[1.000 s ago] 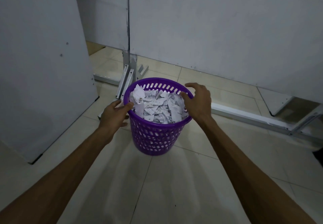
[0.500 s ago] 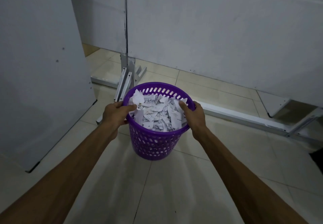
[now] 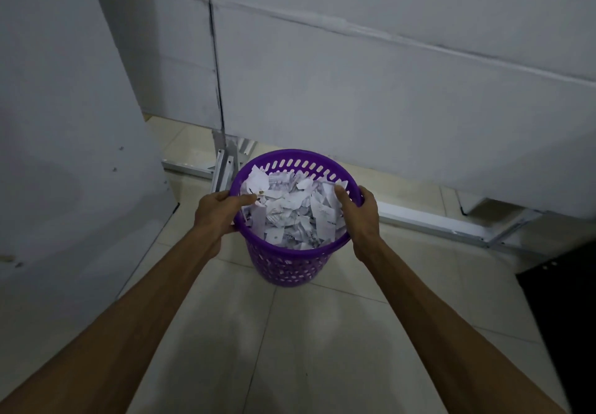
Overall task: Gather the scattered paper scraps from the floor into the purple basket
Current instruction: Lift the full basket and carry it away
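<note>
A purple perforated basket (image 3: 290,265) is in the middle of the view, filled nearly to the rim with white paper scraps (image 3: 290,213). My left hand (image 3: 216,213) grips the rim on the left side, thumb over the edge among the scraps. My right hand (image 3: 359,216) grips the rim on the right side, thumb inside. The basket seems slightly off the tiled floor, though I cannot tell for certain. No loose scraps show on the floor around it.
White partition panels stand behind (image 3: 387,91) and to the left (image 3: 64,155), on metal feet (image 3: 225,165). A metal floor rail (image 3: 435,223) runs right behind the basket. A dark object (image 3: 567,300) sits at the right edge. Beige floor tiles (image 3: 290,349) lie below.
Both hands closed onto the basket rim from either side. The basket now sits higher and nearer in view, and the camera has tilted upward.
</note>
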Motion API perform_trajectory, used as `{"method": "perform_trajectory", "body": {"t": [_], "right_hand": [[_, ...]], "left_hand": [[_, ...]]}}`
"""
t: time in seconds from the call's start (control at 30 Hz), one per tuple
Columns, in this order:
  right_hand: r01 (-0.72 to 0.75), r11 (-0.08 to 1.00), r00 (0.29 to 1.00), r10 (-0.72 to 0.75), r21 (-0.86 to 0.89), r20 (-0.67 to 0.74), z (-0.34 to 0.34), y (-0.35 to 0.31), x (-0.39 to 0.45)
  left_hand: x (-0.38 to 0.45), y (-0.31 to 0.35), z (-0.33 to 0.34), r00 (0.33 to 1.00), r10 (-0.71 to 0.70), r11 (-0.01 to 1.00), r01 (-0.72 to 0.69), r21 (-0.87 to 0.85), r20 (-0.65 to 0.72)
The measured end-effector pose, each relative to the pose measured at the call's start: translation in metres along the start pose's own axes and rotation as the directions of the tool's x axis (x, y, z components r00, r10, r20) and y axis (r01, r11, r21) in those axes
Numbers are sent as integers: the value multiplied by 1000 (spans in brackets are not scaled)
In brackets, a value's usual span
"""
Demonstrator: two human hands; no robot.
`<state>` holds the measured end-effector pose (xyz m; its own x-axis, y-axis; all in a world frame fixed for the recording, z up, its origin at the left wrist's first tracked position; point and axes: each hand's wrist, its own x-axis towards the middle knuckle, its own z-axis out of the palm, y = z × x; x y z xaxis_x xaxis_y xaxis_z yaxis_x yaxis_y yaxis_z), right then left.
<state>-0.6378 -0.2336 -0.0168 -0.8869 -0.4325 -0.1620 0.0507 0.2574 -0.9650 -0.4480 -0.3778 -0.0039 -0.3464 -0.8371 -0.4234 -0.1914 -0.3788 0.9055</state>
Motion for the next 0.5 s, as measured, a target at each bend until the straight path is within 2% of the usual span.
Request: {"method": "perform_trajectory", "body": {"t": [0.2, 0.5], "right_hand": [[-79, 997, 995, 80, 22, -64, -50, -94, -26], [-192, 970, 949, 222, 149, -223, -155, -249, -55]], "left_hand": [[-55, 92, 18, 998, -39, 999, 38, 25, 44], [-133, 240, 74, 977, -54, 995, 35, 92, 207]]}}
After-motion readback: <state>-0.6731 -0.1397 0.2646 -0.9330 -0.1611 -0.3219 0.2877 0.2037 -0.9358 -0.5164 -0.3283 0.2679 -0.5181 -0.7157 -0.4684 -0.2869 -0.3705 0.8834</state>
